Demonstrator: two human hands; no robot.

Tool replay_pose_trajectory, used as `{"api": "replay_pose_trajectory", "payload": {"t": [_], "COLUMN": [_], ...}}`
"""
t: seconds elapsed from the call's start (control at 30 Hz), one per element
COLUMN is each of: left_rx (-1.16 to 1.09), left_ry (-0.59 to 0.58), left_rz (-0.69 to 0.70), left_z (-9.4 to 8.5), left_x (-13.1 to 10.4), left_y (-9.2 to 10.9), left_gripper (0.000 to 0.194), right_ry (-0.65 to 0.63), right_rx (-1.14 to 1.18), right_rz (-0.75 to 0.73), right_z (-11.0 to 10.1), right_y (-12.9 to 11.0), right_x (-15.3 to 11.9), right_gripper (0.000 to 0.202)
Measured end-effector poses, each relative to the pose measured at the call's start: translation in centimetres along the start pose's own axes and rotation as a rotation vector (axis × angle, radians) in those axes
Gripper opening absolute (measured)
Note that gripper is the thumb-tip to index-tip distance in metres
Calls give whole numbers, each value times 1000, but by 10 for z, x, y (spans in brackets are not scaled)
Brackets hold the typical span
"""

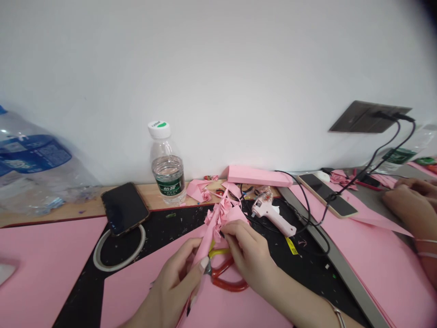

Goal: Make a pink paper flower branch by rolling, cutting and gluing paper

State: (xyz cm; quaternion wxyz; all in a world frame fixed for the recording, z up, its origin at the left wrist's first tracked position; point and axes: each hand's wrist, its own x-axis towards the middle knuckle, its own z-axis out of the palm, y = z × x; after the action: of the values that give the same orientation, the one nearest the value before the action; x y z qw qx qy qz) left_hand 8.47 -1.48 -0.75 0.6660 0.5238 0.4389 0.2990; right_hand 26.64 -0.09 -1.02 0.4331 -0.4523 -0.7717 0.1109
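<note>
My left hand is closed round a long narrow strip of folded pink paper that slants up and away. Ruffled pink paper pieces cluster along its far end. At the cluster's near edge, the thumb and forefinger of my right hand are pinched together on the ruffled paper; their tips are partly hidden. Below and between both hands lie scissors with red and yellow handles, blades mostly covered by my left hand. Under them is a large pink sheet.
A pale pink glue gun lies right of the cluster among black cables. Behind stand a water bottle and pink scraps. A phone rests by a tape roll; another phone lies right, near another person's hands.
</note>
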Motion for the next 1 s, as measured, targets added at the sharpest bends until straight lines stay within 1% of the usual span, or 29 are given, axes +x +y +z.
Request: {"api": "replay_pose_trajectory", "payload": {"t": [0.17,0.27,0.33,0.4,0.47,0.5,0.53,0.6,0.73,0.87,1.0], "left_rx": [-71,-146,-200,-260,-318,-345,-371,-416,-454,-468,-500], "left_ry": [38,78,103,118,122,123,125,133,137,125,116], "left_rz": [-12,-19,-24,-20,-18,-18,-18,-15,-22,1,-6], "left_z": [-1,-4,-7,-11,-15,-17,-18,-19,-19,-18,-19], "left_x": [3,5,7,8,10,11,12,12,11,12,15], "left_y": [0,0,-1,-2,-4,-4,-5,-5,-2,-1,-2], "left_gripper": [49,53,51,47,43,43,43,42,39,37,42], "right_ry": [13,37,52,44,8,-62,-163,-243,-404,-515,-585], "right_rx": [3,1,-51,-171,-365,-509,-659,-727,-789,-815,-821], "right_rz": [6,23,35,41,5,20,24,-7,-103,-128,-103], "right_z": [-2,-11,-21,-32,-39,-40,-40,-34,-10,12,23], "right_y": [-3,-3,1,9,20,26,32,42,58,68,74], "right_x": [4,9,18,32,52,64,75,98,130,146,153], "right_gripper": [16,12,12,12,13,15,18,19,15,14,13]}}
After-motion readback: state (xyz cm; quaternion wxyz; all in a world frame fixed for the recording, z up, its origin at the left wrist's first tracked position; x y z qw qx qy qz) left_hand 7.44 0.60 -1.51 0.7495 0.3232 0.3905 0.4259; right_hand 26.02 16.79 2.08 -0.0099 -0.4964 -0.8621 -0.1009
